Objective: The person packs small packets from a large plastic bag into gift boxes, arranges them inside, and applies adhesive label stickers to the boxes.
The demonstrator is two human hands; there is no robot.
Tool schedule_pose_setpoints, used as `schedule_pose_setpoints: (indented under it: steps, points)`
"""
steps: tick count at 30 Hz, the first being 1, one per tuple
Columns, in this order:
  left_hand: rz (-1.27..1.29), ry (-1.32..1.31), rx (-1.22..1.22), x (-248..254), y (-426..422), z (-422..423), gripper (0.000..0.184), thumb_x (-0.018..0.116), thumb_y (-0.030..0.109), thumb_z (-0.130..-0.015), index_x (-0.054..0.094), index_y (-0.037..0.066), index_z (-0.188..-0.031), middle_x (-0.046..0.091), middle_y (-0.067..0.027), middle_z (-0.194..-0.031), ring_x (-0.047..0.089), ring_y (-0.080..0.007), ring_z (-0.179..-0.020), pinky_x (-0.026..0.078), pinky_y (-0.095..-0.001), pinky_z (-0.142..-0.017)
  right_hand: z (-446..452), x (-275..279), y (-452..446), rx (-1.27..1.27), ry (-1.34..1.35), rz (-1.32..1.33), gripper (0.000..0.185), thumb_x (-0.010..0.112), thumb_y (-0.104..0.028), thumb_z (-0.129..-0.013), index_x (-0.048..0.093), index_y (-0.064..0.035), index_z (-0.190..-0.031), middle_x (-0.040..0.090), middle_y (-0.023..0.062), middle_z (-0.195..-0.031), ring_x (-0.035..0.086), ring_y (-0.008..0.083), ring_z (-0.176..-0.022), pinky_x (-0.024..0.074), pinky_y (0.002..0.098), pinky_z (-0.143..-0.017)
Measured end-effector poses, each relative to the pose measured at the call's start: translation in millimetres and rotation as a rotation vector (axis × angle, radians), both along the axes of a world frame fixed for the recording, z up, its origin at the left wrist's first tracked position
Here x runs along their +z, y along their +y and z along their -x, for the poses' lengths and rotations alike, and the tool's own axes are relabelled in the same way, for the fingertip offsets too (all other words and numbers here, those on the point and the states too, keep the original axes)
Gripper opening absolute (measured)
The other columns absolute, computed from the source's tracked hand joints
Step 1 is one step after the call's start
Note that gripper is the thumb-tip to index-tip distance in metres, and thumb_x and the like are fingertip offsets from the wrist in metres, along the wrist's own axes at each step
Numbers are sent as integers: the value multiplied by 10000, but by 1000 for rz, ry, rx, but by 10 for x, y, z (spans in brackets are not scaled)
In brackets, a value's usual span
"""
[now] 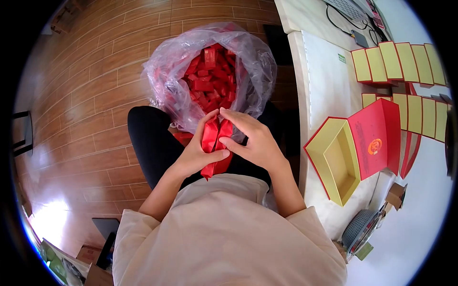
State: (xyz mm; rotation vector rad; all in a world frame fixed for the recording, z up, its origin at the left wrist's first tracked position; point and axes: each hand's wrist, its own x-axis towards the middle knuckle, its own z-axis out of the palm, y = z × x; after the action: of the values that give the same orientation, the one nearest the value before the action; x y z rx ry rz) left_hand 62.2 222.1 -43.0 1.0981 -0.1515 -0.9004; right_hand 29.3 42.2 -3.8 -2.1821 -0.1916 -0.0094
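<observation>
My left hand [193, 155] is closed around small red packets [210, 135] above my lap, its thumb lying across them. From the other side, my right hand [253, 140] presses on the red packets with its thumb and fingers. At least two packets stand side by side between my hands, with a dark gap between them; their lower ends point toward my body. Just beyond my hands, a large clear plastic bag [164, 71] stands open between my knees. Many similar red packets [210, 86] fill it in a loose heap.
To the right runs a pale table [329, 90]. An open red box [338, 157] with a yellow inside lies on it, near several stacked red-and-yellow boxes [393, 62]. Cables and a grey basket [358, 226] are there too. Wooden-look floor [105, 119] stretches left.
</observation>
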Motion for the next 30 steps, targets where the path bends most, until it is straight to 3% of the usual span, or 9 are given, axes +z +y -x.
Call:
schedule_pose_setpoints:
  steps: [9, 12, 14, 15, 18, 23, 26, 28, 30]
  points:
    - [-17, -51, -49, -65, 70, -8, 900, 752, 78, -735, 218, 106, -1459, 286, -101, -1458, 286, -200, -1352, 252, -344, -1107, 37, -90, -43, 2, 3, 19, 288, 620, -99, -859, 630, -17, -1136, 650, 152, -1118, 615, 297, -1050, 489, 363, -899]
    - [-67, -171, -155, -133, 193, -136, 866, 757, 136, -748, 246, 105, -1447, 409, -115, -1366, 429, -203, -1250, 370, -333, -1026, 46, -59, -79, 50, -70, 46, 262, 606, -59, -859, 636, -24, -1117, 657, 148, -1073, 631, 298, -965, 497, 364, -857]
    - [-20, 320, -426, -162, 349, -279, 801, 748, 207, -776, 286, 102, -1422, 549, -107, -1188, 565, -183, -1065, 475, -308, -867, 37, 43, 2, 58, -98, -37, 247, 606, -26, -843, 636, -26, -1088, 654, 139, -1008, 628, 310, -918, 501, 376, -821]
    - [70, 303, -367, -125, 378, -284, 733, 722, 310, -810, 332, 75, -1384, 624, -112, -1012, 625, -175, -865, 505, -289, -709, 36, 72, 38, 58, -124, -118, 237, 607, 7, -827, 637, -29, -1059, 652, 130, -943, 626, 321, -870, 505, 389, -786]
    - [181, 496, -436, -144, 487, -342, 694, 690, 379, -832, 371, 44, -1349, 633, -152, -989, 632, -203, -825, 513, -292, -688, 54, 0, 56, 48, -24, -149, 278, 588, 63, -829, 636, -25, -1088, 643, 112, -936, 627, 252, -846, 499, 302, -751]
    - [243, 690, -346, -496, 657, -254, 636, 599, 469, -870, 439, 20, -1291, 631, -167, -957, 620, -220, -751, 518, -293, -655, 52, 1, 62, -51, 94, -198, 190, 596, 74, -826, 627, -1, -998, 638, 95, -892, 630, 176, -764, 498, 257, -680]
    - [215, 725, -170, -579, 641, -194, 550, 575, 395, -879, 459, 24, -1268, 621, -150, -924, 604, -225, -738, 512, -307, -658, 62, -81, 76, -273, 80, -245, 121, 615, -6, -855, 601, 11, -974, 654, 102, -858, 642, 143, -743, 505, 253, -673]
    - [323, 569, 248, -590, 553, -156, 476, 564, 279, -857, 468, 42, -1259, 602, -129, -943, 587, -226, -785, 506, -335, -723, 51, -174, 91, -370, 125, -339, 98, 613, -15, -866, 600, 18, -957, 655, 79, -798, 625, 98, -716, 503, 237, -652]
    - [572, 526, 202, -640, 503, -145, 466, 539, 204, -834, 460, 59, -1270, 597, -125, -1070, 591, -241, -925, 491, -378, -849, 60, -176, 159, -396, 150, -374, 94, 614, -19, -869, 600, 19, -953, 651, 74, -778, 620, 91, -702, 502, 234, -642]
